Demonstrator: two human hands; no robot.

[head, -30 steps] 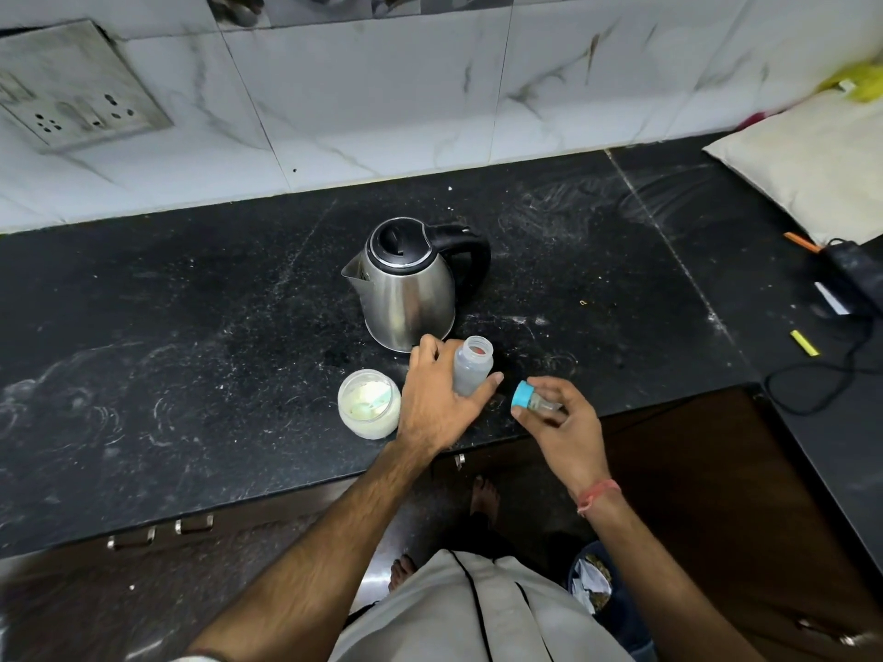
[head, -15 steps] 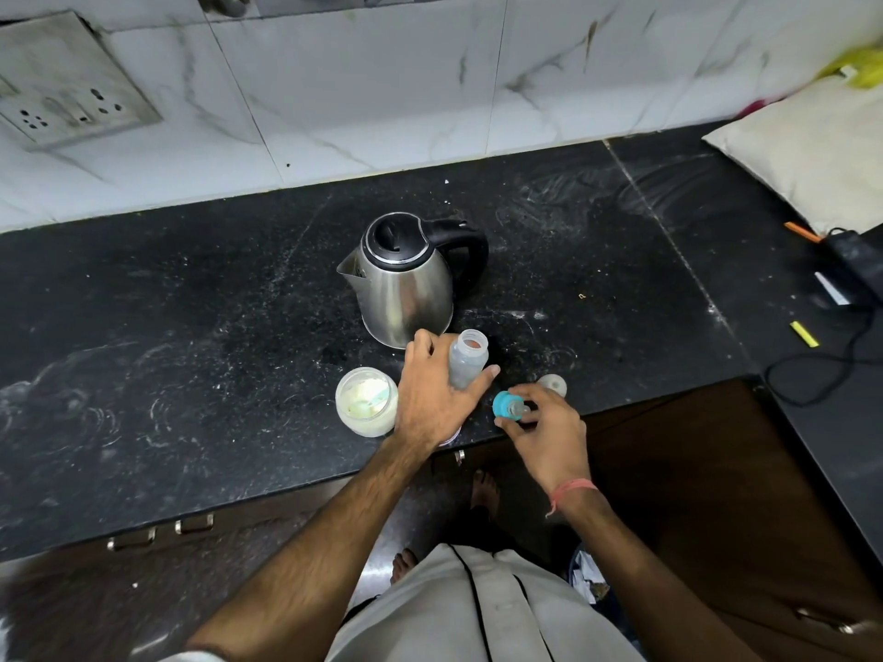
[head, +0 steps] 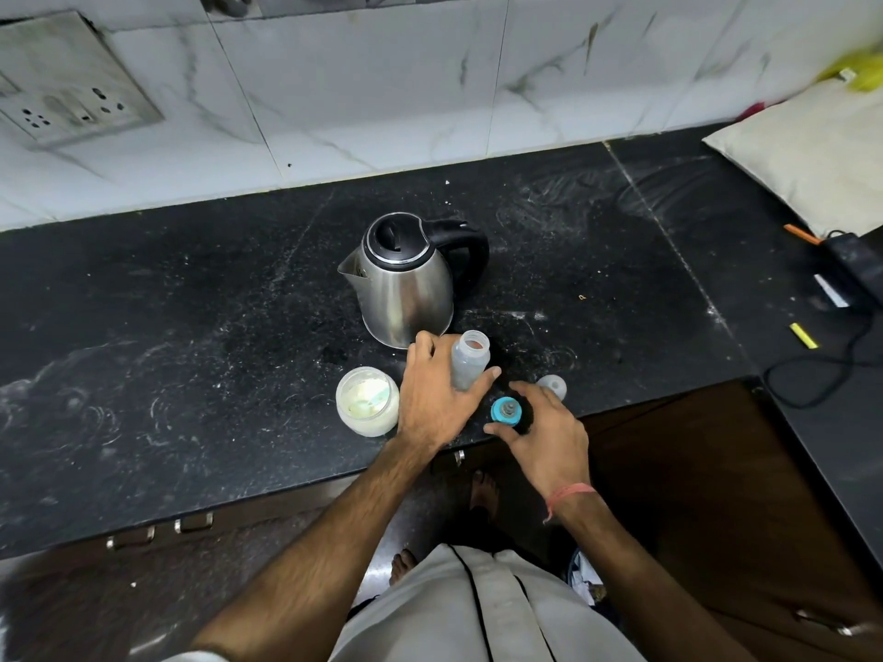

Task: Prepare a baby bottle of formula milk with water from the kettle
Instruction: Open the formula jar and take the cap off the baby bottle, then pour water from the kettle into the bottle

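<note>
Left hand (head: 432, 398) gripping open baby bottle (head: 469, 358) upright on black counter (head: 191, 351), just in front of steel kettle (head: 406, 279), right hand (head: 544, 432) w/ fingers loosely curved around blue nipple ring (head: 506, 411), grip unclear, clear cap (head: 553, 387) beside, formula jar (head: 367, 400) left of bottle.

I am looking at a home kitchen: a black granite counter (head: 191, 355) against a white marble-tiled wall (head: 363, 88), a wall socket plate (head: 71, 93) above its back edge, drawer handles (head: 160, 530) beneath, an electric kettle (head: 406, 289) standing on it.
</note>
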